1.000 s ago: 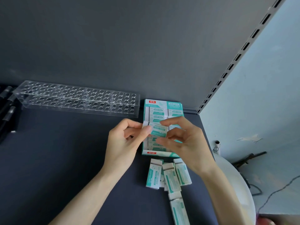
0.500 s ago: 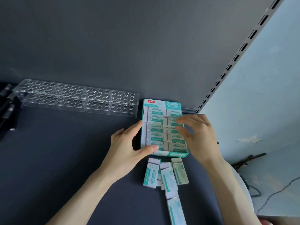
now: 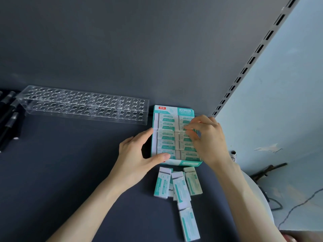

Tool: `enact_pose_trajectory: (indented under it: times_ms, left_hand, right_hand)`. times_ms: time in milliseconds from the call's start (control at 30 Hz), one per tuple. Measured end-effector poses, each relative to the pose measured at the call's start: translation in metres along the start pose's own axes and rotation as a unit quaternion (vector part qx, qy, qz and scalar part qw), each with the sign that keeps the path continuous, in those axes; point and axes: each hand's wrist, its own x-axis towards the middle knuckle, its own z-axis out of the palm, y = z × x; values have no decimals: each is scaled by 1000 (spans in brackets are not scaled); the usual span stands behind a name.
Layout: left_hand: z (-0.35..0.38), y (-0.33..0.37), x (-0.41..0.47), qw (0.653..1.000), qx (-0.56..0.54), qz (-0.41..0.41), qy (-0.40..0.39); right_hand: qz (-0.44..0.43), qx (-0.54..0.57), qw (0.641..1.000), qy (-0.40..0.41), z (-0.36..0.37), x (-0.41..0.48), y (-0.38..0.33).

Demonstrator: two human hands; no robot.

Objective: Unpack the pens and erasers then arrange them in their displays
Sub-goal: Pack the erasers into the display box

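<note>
A teal and white eraser display box [image 3: 173, 109] stands on the dark shelf, filled with two columns of wrapped erasers [image 3: 166, 135]. My left hand [image 3: 138, 159] holds the box's left side, thumb on the front left corner and fingers along the wall. My right hand [image 3: 208, 138] is over the right column, fingertips curled onto the erasers there; I cannot see whether they pinch one. Several loose erasers [image 3: 180, 186] lie in front of the box, one more [image 3: 189, 224] nearer to me. A clear acrylic pen holder [image 3: 83, 104] with rows of holes sits at the back left.
Black pens [image 3: 8, 117] lie at the far left edge. The grey back panel rises behind everything. A slotted upright [image 3: 251, 62] marks the shelf's right end; beyond it are a pale wall, a white round edge [image 3: 262, 198] and cables.
A second ago both hands held one eraser above the box. They came down: the left took the box's side, the right went onto the right column and has barely moved since.
</note>
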Motion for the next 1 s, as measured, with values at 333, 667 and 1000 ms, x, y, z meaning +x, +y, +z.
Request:
enact_pose_trajectory:
  times_ms: [333, 667, 1000]
  left_hand:
    - [14, 8, -48, 986, -3, 29, 165]
    - [28, 11, -73, 977, 183, 34, 102]
    - [23, 11, -77, 992, -10, 16, 121]
  right_hand:
    - [36, 186, 975, 113, -25, -82, -26]
    - [144, 104, 983, 45, -7, -128, -25]
    - [171, 213, 961, 45, -8, -129, -20]
